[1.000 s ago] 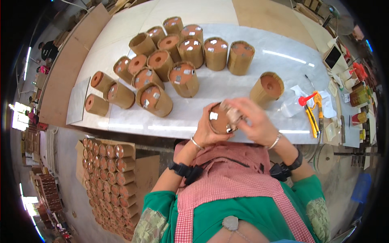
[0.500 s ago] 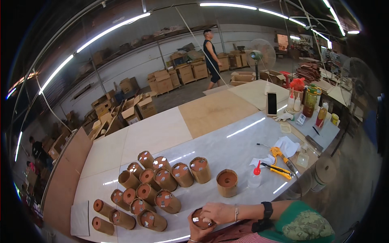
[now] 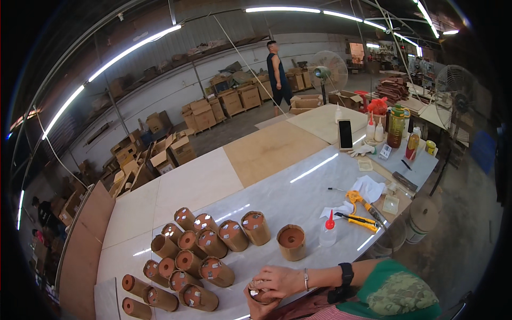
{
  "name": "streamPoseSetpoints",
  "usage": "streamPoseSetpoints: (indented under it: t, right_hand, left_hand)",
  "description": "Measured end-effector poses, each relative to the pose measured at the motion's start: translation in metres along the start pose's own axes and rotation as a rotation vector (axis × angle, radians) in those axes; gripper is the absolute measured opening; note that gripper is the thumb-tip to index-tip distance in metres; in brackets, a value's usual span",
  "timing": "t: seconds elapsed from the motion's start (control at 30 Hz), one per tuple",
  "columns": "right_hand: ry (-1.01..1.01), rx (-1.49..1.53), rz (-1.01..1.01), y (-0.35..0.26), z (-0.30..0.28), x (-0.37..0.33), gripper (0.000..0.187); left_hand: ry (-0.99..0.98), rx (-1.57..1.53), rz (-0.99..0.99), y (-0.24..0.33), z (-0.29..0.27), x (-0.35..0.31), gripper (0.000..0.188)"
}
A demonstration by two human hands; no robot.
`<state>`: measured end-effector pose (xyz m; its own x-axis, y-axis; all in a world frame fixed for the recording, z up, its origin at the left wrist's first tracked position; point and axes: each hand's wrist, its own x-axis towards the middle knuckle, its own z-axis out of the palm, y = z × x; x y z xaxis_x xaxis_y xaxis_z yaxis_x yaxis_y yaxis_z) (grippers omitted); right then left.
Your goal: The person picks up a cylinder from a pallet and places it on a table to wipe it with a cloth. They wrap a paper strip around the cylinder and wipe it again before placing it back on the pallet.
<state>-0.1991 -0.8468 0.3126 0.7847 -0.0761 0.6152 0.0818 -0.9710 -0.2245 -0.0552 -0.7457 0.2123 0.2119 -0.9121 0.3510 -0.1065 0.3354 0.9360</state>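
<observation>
At the front edge of the table, my left hand (image 3: 255, 310) is closed around a brown-paper-wrapped cylinder (image 3: 258, 296) with a reddish-brown top. Bent over that top is my right hand (image 3: 281, 280), its fingers closed together; what they hold, if anything, is hidden. Small silvery-white pieces show beneath the fingers. Beyond my hands stands a similar cylinder (image 3: 292, 242) with a round recess in its top. To the left, several wrapped cylinders (image 3: 217, 271) are grouped, many with small shiny pieces on their tops. A clear squeeze bottle (image 3: 328, 234) with a red nozzle stands to the right.
A yellow utility knife (image 3: 362, 222), a yellow-handled tool (image 3: 358, 198) and white cloth (image 3: 369, 186) lie at the right. Farther back are a phone (image 3: 345, 134) and bottles (image 3: 396, 127). A wooden board (image 3: 85, 240) edges the left side. Another person (image 3: 277, 74) walks beyond.
My right fingers have shifted toward the far left of the cylinder's top. The view has swung slightly right. The person beyond has stepped to the right.
</observation>
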Motion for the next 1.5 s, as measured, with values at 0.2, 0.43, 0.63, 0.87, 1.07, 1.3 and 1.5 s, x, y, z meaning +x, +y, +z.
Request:
streamPoseSetpoints:
  t: [0.2, 0.43, 0.63, 0.87, 1.07, 1.3, 1.5]
  right_hand:
    - [-0.141, 0.069, 0.010, 0.004, -0.008, 0.006, 0.028]
    - [-0.363, -0.296, 0.015, -0.005, -0.006, 0.021, 0.033]
    - [-0.456, -0.237, -0.002, -0.004, -0.006, 0.017, 0.028]
    - [-0.316, 0.044, 0.044, -0.003, 0.015, 0.006, 0.025]
    - [-0.010, 0.101, -0.098, 0.000, 0.034, 0.024, 0.015]
    - [-0.165, 0.109, 0.015, -0.012, -0.005, 0.003, 0.019]
    - [-0.098, 0.103, -0.028, 0.008, 0.022, 0.030, 0.023]
  left_hand:
    - [0.022, -0.054, -0.045, 0.002, 0.003, -0.001, 0.098]
    - [0.037, 0.143, -0.065, 0.000, -0.001, -0.004, 0.097]
    - [0.019, 0.135, 0.017, 0.007, 0.000, 0.000, 0.098]
    - [0.072, 0.059, -0.035, -0.008, -0.003, -0.004, 0.097]
    - [-0.140, 0.438, 0.123, -0.021, -0.013, -0.001, 0.082]
    - [-0.012, -0.831, -0.602, -0.031, -0.004, -0.003, 0.069]
    - [0.004, 0.277, -0.027, -0.023, -0.010, -0.008, 0.103]
